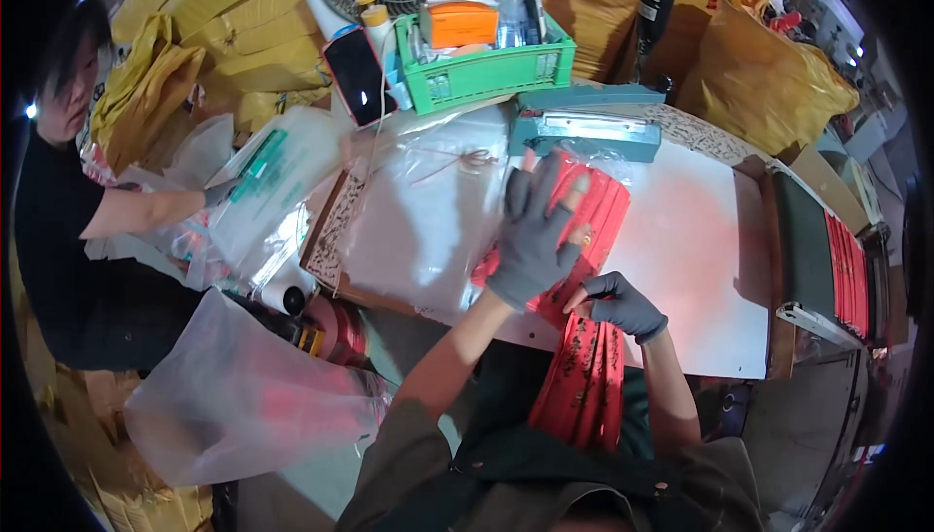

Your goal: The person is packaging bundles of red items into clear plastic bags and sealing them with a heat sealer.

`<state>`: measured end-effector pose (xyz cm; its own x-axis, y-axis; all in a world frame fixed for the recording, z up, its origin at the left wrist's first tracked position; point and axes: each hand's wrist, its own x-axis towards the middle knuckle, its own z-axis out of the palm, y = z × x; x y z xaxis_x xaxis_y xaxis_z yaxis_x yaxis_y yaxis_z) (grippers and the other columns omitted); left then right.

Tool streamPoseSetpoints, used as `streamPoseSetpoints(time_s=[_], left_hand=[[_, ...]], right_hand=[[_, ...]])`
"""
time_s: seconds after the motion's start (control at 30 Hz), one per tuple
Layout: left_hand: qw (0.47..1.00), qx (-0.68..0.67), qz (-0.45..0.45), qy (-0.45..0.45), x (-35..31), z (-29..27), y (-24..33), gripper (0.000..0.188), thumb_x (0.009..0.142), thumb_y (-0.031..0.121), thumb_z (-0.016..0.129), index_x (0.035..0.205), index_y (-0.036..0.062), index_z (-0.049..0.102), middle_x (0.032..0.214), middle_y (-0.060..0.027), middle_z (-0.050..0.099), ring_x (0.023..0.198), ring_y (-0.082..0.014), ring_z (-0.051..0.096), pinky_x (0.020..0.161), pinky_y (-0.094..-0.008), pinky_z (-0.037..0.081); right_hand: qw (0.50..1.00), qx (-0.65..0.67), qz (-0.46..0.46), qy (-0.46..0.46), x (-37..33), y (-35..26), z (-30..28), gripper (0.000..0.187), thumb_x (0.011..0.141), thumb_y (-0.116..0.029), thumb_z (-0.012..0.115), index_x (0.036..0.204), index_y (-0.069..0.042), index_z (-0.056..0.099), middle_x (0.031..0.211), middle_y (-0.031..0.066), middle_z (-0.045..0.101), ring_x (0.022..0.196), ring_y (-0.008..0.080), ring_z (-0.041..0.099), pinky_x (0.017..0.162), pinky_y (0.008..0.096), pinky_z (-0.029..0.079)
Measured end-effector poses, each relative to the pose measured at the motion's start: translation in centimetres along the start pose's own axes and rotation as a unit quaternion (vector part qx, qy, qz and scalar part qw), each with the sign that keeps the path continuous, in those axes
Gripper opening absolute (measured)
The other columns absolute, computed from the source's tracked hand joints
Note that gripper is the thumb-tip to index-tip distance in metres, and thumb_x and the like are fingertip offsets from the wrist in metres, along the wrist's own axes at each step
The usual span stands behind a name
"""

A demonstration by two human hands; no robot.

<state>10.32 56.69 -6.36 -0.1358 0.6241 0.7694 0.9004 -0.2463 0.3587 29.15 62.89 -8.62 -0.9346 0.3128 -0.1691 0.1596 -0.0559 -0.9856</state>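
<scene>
Your left grip (pixel 535 237) lies spread, digits apart, over red pleated sheets (pixel 605 209), partly hiding them. Your right grip (pixel 628 309), nearer you, curls at them; contact obscured, clamped or not, cannot tell.

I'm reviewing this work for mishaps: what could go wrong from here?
The red strips hang past the front edge of the table, so they might slide down if the right hand loosens its grip.

The left hand lies spread over the strips' upper part and could crease or skew them.

Clear plastic lies just left of the strips and might get dragged along.
</scene>
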Motion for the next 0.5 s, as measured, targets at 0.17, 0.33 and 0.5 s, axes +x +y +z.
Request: streamPoseSetpoints(time_s=[0.17, 0.33, 0.5], left_hand=[[0.964, 0.121, 0.022, -0.236, -6.0, 6.7, -3.8, 0.062, 0.077, 0.030, 0.064, 0.134, 0.0168, 0.045, 0.144, -0.0175, 0.031, 0.132, -0.0375, 0.028, 0.108, -0.0490, 0.020], [0.950, -0.202, -0.106, -0.213, -4.7, 4.1, -4.6, 0.054, 0.082, 0.031, 0.063, 0.131, 0.0125, 0.048, 0.127, -0.0212, 0.050, 0.119, -0.0326, 0.047, 0.104, -0.0415, 0.032], [0.985, -0.054, -0.163, -0.007, -4.6, -7.2, -12.8, 0.015, 0.079, 0.009, 0.061, 0.093, 0.0048, 0.064, 0.090, -0.0136, 0.064, 0.086, -0.0304, 0.061, 0.079, -0.0363, 0.047]], right_hand=[[0.999, -0.031, 0.007, -0.009, 0.5, -0.5, 0.4, 0.017, 0.077, -0.005, 0.061, 0.089, 0.002, 0.069, 0.077, 0.0046, 0.064, 0.073, 0.0090, 0.055, 0.071, 0.0238, 0.045], [1.000, -0.001, 0.000, -0.001, 0.3, -0.5, 0.6, 0.015, 0.078, -0.006, 0.061, 0.088, 0.002, 0.070, 0.077, 0.0052, 0.065, 0.072, 0.0092, 0.055, 0.070, 0.0258, 0.046], [1.000, -0.028, -0.002, 0.000, 0.0, -0.1, 0.2, 0.015, 0.079, -0.007, 0.062, 0.088, 0.002, 0.069, 0.077, 0.0054, 0.066, 0.072, 0.0092, 0.056, 0.070, 0.0247, 0.045]])
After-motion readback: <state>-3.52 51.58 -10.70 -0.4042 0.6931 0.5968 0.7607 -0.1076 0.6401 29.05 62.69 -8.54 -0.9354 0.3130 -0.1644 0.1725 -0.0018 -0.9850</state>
